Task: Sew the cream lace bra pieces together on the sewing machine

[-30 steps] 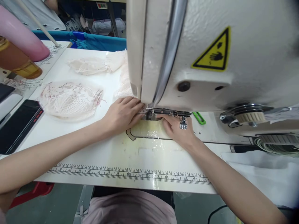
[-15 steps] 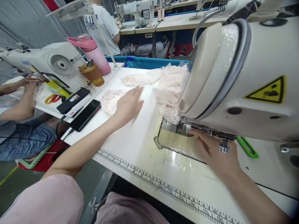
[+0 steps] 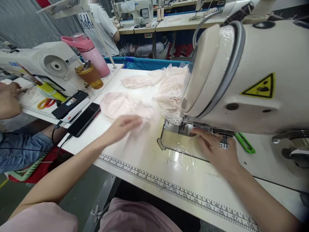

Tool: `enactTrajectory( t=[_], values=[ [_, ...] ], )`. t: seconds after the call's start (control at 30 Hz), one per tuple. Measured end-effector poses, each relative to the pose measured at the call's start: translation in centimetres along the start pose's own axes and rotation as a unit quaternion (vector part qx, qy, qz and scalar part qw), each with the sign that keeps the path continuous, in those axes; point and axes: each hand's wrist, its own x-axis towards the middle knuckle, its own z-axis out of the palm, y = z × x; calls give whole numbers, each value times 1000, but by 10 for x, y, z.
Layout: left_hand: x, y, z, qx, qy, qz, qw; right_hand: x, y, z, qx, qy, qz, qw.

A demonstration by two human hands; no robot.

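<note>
My left hand (image 3: 123, 127) is closed, its fingertips pinching the edge of a sheer pale pink lace fabric piece (image 3: 120, 104) on the white table; motion blurs the held edge. My right hand (image 3: 216, 146) lies under the arm of the sewing machine (image 3: 212, 74), index finger stretched toward the presser foot (image 3: 182, 127) and thumb apart from it. I see nothing held in it, though the machine's parts hide some of the fingers. More pale pink lace (image 3: 170, 88) is heaped behind the needle, with a netted end (image 3: 172, 116) near the foot.
A phone (image 3: 84, 119), a black case (image 3: 70, 103), an amber cup (image 3: 90, 75) and a pink bottle (image 3: 93, 58) stand to the left. A green thread snipper (image 3: 245, 142) lies right of the machine. A co-worker's hand (image 3: 9, 100) is at the neighbouring machine (image 3: 48, 64).
My left hand has come toward me and closed on the lace edge, drawing the fabric rightward and nearer. My right hand stays by the presser foot. The view has shifted slightly.
</note>
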Motion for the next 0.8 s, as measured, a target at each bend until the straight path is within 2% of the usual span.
enactTrajectory(
  t=[0.03,0.07,0.1,0.13,0.2,0.27,0.37,0.43,0.5,0.57,0.63,0.7,0.8],
  values=[
    [-2,12,10,-25,-113,55,992,0,0,0,0,-10,7,1000],
    [-3,23,20,-34,-182,118,976,-1,-1,-1,0,-22,12,1000],
    [-3,33,30,-33,-220,172,960,-1,-3,-3,0,-31,15,999],
    [-3,42,39,-28,-233,213,948,0,-5,-5,0,-38,14,999],
    [-1,53,53,-4,-215,260,941,1,-11,-10,-3,-43,-4,999],
    [2,56,61,29,-197,269,942,3,-16,-15,9,-42,-68,997],
    [3,55,64,72,-199,282,936,5,-22,-19,41,-48,-160,985],
    [5,50,62,83,-191,294,933,6,-22,-19,52,-58,-176,981],
    [14,43,60,101,-136,279,945,5,-21,-16,61,-64,-173,981],
    [35,33,57,142,-48,230,962,5,-19,-14,75,-69,-165,981],
    [68,22,56,204,7,174,963,4,-18,-12,90,-75,-156,981],
    [109,14,57,246,2,142,959,5,-17,-12,103,-82,-155,979],
    [164,13,61,247,0,129,960,8,-19,-14,112,-88,-155,978]
  ],
)
